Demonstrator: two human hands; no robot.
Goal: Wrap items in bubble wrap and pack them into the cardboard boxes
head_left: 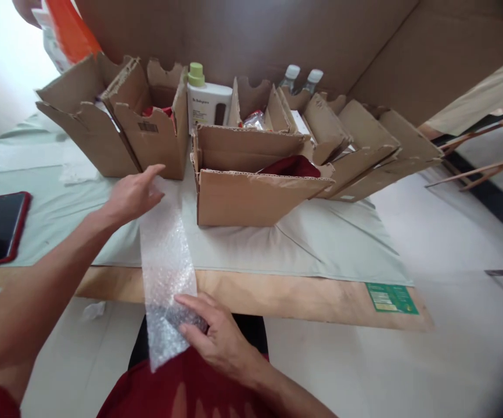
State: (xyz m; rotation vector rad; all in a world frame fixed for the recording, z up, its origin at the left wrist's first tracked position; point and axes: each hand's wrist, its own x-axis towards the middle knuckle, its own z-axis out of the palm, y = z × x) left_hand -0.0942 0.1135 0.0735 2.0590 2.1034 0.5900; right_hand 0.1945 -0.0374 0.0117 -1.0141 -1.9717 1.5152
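Observation:
A long strip of bubble wrap (168,249) runs from the cloth over the table's front edge toward my lap. My left hand (133,194) pinches its far end, with the index finger stretched out toward the cardboard boxes. Near the lower end, my right hand (219,334) grips the strip between thumb and fingers. A dark patch shows at the right fingers; whether it is an object or clothing seen through the wrap, I cannot tell. Just beyond the strip stands an open cardboard box (251,197) with dark red fabric (293,166) inside.
More open cardboard boxes (151,142) line the back, with a white bottle with a green cap (208,101) and two white-capped bottles (293,72) among them. A phone (1,226) lies at left. A green card (391,298) is on the wooden edge (277,296).

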